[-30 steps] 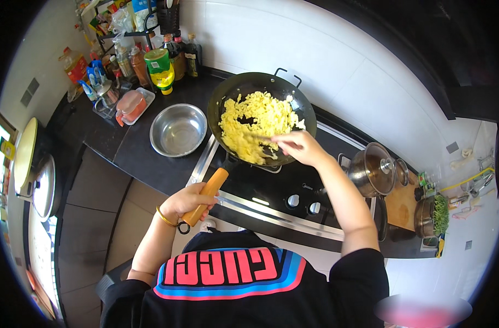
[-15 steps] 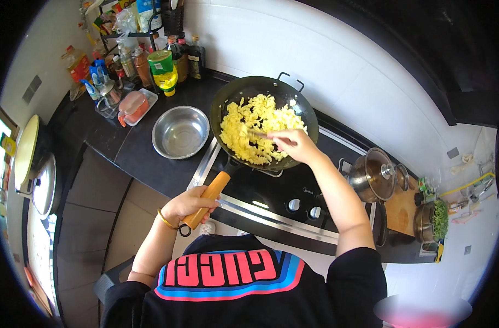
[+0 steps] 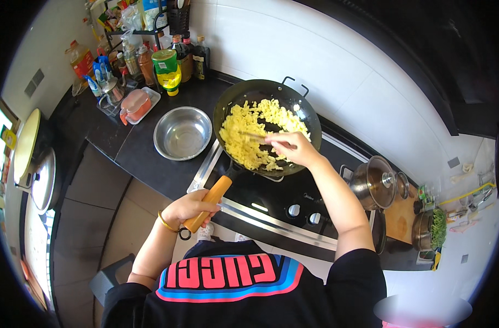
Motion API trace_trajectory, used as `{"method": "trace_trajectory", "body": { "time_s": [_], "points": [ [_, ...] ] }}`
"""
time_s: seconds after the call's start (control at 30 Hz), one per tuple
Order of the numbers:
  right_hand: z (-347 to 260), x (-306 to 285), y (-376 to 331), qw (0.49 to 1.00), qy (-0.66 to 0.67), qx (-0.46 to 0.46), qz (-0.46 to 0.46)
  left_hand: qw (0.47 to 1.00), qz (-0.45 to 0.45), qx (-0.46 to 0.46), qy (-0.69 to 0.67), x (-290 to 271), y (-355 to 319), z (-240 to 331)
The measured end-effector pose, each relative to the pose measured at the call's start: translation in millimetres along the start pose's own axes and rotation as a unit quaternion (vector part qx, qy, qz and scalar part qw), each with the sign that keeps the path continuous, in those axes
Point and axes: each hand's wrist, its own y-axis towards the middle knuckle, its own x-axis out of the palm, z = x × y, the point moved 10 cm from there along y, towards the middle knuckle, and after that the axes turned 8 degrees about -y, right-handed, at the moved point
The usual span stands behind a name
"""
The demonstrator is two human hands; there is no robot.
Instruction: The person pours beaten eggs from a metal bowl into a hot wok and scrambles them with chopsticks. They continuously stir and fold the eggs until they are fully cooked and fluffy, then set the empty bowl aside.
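A dark wok (image 3: 227, 104) sits on the stove at the back, with yellow scrambled egg (image 3: 244, 150) broken into small lumps inside it. My left hand (image 3: 192, 208) is closed round the wok's wooden handle (image 3: 214, 198), which points toward me. Over the pan, my right hand (image 3: 293, 148) grips brown chopsticks (image 3: 253, 135). Their tips reach into the egg on the left side of the wok. An empty steel bowl (image 3: 183, 134) stands on the counter just left of the wok.
Left of the bowl are a red-lidded container (image 3: 136, 105), a green-and-yellow squeeze bottle (image 3: 167, 74) and several sauce bottles. Right of the wok, a lidded steel pot (image 3: 370, 183) stands on the stove (image 3: 271, 199). Farther right are a wooden board (image 3: 401, 218) and a pot of greens (image 3: 438, 229).
The chopsticks have moved slightly left through the egg, which now lies more toward the wok's left side, baring more dark metal. The whole view has shifted slightly. Both hands keep their grip.
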Motion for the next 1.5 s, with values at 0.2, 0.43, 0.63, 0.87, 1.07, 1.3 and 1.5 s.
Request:
{"method": "trace_trajectory", "body": {
  "time_s": [0.2,0.43,0.63,0.87,1.07,1.3,1.5],
  "points": [
    [64,-86,4,0.957,-0.231,0.077,0.158,1.0,0.001,0.005,-0.018,1,-2,1],
    [37,-133,-32,0.972,-0.132,0.136,0.139,0.997,-0.011,0.015,-0.068,-2,-2,-1],
    [10,-66,-48,0.988,-0.046,0.145,-0.032,0.992,-0.022,0.056,-0.114,1,-7,1],
    [29,-19,15,0.997,-0.022,0.024,0.064,0.991,-0.024,0.064,-0.117,-1,-6,-1],
    [0,-59,-8,0.99,-0.138,0.029,0.027,0.99,-0.013,0.081,-0.113,-4,-8,-3],
    [-13,5,6,0.987,-0.141,-0.083,-0.006,0.992,-0.012,0.086,-0.092,-4,-5,-1],
    [46,-78,14,0.974,-0.186,0.043,0.121,0.99,-0.005,0.1,-0.098,-6,-7,-2]
  ]
}}
